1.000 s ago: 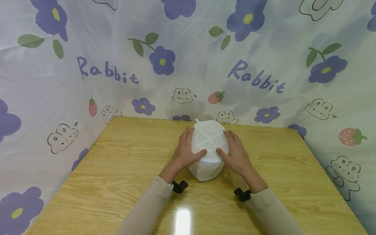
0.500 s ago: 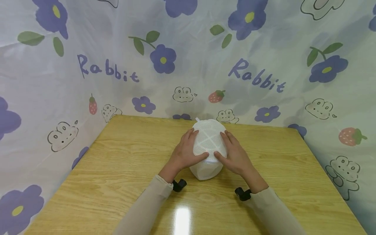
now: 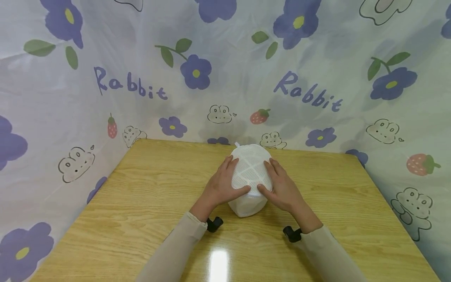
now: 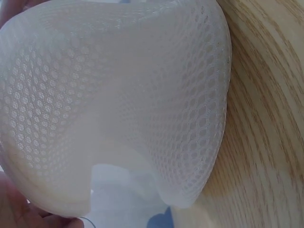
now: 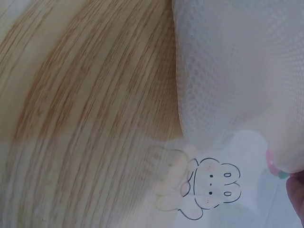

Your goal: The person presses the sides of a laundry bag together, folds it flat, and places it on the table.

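Observation:
A white mesh laundry bag, rounded and puffed out, stands on the wooden table in the head view. Pale seams cross its top, and a small tab sticks up at its far end. My left hand holds its left side, thumb on the near upper edge. On the opposite side my right hand grips it the same way, the two thumbs close together. In the left wrist view the mesh wall is dented inward, with fingertips at its lower edge. The right wrist view shows the bag's side and a fingertip.
The wooden table extends around the bag, with a bright light reflection near its front. A white cloth backdrop printed with flowers and rabbits hangs behind and at both sides. Black wrist cameras sit under the wrists.
Both hands have shifted slightly inward on the bag, squeezing it a little narrower between them. The bag stays in the same place on the table.

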### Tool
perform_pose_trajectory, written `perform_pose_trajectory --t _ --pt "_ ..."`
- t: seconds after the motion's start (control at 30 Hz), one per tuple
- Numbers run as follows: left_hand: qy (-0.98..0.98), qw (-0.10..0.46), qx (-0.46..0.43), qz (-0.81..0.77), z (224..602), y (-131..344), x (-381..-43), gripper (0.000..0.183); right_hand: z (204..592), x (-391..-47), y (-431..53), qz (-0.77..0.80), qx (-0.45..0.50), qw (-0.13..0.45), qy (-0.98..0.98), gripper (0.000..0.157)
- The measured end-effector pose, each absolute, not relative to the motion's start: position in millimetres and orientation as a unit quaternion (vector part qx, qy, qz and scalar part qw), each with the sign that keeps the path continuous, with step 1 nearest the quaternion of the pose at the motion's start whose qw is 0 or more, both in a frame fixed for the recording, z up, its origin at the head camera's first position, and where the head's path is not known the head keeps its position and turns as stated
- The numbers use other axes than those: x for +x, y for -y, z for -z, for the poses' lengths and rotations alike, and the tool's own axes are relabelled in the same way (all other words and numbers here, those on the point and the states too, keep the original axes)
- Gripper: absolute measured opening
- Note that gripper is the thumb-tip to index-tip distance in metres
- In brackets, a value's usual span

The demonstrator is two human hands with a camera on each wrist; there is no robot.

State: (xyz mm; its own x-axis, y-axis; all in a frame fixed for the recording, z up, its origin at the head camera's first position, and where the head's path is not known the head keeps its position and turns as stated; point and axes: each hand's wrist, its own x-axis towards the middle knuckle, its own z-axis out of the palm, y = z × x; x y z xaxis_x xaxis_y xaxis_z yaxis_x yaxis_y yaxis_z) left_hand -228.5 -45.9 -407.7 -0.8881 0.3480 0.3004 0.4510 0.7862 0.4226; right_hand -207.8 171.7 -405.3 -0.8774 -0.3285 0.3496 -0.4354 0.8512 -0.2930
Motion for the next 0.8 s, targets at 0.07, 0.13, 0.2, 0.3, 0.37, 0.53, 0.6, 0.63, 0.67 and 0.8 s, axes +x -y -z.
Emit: perform_pose_trajectory --t 0.07,0.13,0.2,0.3,0.37,0.53,0.6,0.63,0.67,0.8 --pt "0.939 0.103 -0.212 0.249 408.4 46.1 -228.2 0.097 405.5 -207.3 -171.8 -0.183 0.201 0.141 0.952 0.076" --pt "0.94 0.101 -0.212 0.249 408.4 46.2 -227.7 0.097 405.8 -206.9 -171.8 -0.183 0.203 0.138 0.952 0.076" --pt "0.94 0.099 -0.213 0.247 408.4 46.6 -227.3 0.097 406.2 -206.8 -171.8 -0.183 0.206 0.137 0.951 0.076" --pt "0.941 0.098 -0.213 0.243 408.5 47.0 -227.0 0.097 407.1 -206.7 -172.1 -0.179 0.207 0.138 0.952 0.076" --pt "0.942 0.098 -0.213 0.241 408.8 46.9 -227.1 0.097 407.7 -206.7 -172.3 -0.176 0.208 0.139 0.952 0.076" --pt "0.941 0.097 -0.213 0.243 410.1 46.3 -226.6 0.099 407.6 -206.2 -171.7 -0.175 0.213 0.137 0.952 0.077" --pt "0.942 0.096 -0.213 0.243 410.2 46.2 -225.7 0.098 407.3 -205.9 -171.4 -0.175 0.214 0.137 0.951 0.078" --pt "0.942 0.095 -0.213 0.243 410.4 46.1 -225.4 0.098 407.4 -205.7 -171.4 -0.174 0.214 0.136 0.952 0.078" --pt "0.942 0.095 -0.213 0.242 410.4 45.8 -225.0 0.098 407.7 -205.6 -171.4 -0.173 0.214 0.135 0.952 0.078" --pt "0.943 0.096 -0.214 0.236 410.2 45.2 -223.6 0.098 408.3 -204.9 -171.6 -0.17 0.212 0.13 0.953 0.079"
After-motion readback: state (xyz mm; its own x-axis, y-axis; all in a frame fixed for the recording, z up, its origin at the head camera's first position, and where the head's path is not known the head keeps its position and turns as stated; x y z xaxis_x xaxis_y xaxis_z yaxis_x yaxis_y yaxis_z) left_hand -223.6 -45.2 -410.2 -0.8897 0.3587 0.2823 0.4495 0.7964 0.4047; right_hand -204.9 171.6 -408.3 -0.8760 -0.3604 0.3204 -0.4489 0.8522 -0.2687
